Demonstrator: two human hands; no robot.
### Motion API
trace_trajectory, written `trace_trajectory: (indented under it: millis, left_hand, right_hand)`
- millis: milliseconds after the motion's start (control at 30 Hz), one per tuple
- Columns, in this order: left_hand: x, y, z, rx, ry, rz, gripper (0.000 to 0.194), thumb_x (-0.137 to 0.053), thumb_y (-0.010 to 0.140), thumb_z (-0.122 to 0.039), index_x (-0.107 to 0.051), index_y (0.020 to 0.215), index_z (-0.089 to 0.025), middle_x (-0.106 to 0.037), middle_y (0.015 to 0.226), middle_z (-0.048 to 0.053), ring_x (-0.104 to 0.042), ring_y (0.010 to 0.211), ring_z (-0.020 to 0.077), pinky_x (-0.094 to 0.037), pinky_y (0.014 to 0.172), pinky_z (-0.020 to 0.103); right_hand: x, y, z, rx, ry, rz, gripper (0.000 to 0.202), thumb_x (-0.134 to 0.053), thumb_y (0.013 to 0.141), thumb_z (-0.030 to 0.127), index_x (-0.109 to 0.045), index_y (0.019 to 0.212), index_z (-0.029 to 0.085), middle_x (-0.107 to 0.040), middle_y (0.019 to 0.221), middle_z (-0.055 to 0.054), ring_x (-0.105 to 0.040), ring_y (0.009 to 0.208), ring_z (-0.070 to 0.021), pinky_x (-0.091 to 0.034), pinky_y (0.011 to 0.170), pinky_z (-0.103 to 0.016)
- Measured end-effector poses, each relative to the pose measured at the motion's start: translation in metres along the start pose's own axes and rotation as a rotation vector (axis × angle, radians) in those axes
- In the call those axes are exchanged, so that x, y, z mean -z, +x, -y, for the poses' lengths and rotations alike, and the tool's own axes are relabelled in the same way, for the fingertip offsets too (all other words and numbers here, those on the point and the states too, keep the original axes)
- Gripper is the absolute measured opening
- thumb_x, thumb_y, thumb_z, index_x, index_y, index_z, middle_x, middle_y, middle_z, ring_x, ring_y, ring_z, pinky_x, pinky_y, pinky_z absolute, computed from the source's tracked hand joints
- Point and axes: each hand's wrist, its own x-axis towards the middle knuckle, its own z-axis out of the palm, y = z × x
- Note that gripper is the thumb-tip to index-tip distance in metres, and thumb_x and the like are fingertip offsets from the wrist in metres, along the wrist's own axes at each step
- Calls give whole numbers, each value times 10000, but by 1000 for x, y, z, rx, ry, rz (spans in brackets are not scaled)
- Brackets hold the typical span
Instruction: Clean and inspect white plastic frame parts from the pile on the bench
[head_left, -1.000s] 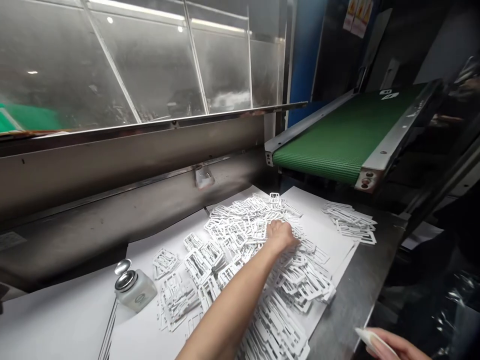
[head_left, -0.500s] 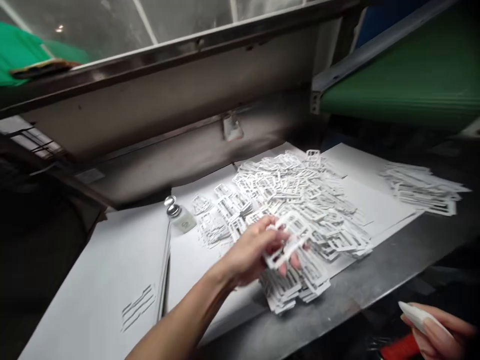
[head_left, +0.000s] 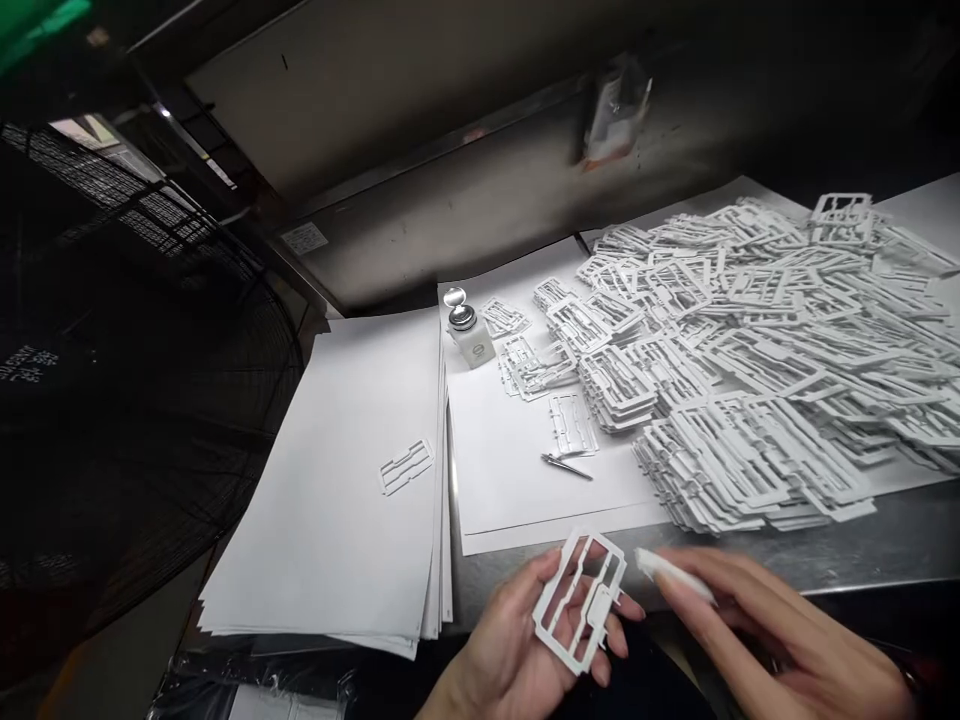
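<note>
Hands meet at the bottom middle of the frame. The left hand (head_left: 517, 650) holds a white plastic frame (head_left: 581, 598) flat so its face shows. The right hand (head_left: 780, 640) pinches a white wipe (head_left: 671, 573) beside it. More frames (head_left: 757, 360) lie piled on the counter (head_left: 862, 545), right.

Bare paper (head_left: 517, 470) lies open between bottle (head_left: 471, 338), tweezers (head_left: 566, 466) and frame heap (head_left: 757, 350).

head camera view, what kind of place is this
Probably a factory workbench for checking moulded parts: a big heap of white plastic frames lies on paper sheets on a metal bench, and the left hand holds one frame while the right hand holds a small white wipe.
</note>
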Motion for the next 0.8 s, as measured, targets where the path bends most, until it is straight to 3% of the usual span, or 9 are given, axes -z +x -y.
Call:
trace_trajectory:
  millis: [300, 467, 633, 800]
  left_hand:
    - [13, -13, -8, -47, -48, 39, 468, -297, 947, -347, -632, 1070, -45, -606, 923, 153, -603, 652, 145, -468, 493, 195]
    - [16, -12, -11, 4, -90, 24, 491, -284, 951, -386, -593, 1151, -60, -617, 907, 154, -629, 683, 164, -476, 507, 197]
    - [17, -10, -11, 55, -144, 0, 578, -244, 952, -469, -665, 914, -75, -570, 738, 70, -608, 579, 139, -460, 420, 195]
    - [18, -10, -12, 113, -65, 6, 552, -286, 941, -469, -597, 1152, -64, -615, 847, 139, -614, 614, 140, -435, 425, 174]
  right_hand:
    - [-45, 40, 28, 164, -40, 203, 140, -468, 1003, 241, -573, 1095, 250, -565, 976, -7, -602, 818, -134, -477, 724, -202]
    - [-41, 41, 28, 223, -162, 158, 127, -470, 1004, 255, -569, 1080, 228, -552, 958, -16, -578, 783, -134, -453, 714, -215]
    - [-46, 41, 32, 254, -99, 418, 175, -375, 1015, 172, -539, 1070, 196, -520, 954, -36, -577, 759, -135, -462, 679, -242]
    - [-38, 55, 17, 113, -168, 399, 154, -437, 1001, 292, -584, 987, 248, -557, 890, 4, -571, 670, -139, -445, 605, -263]
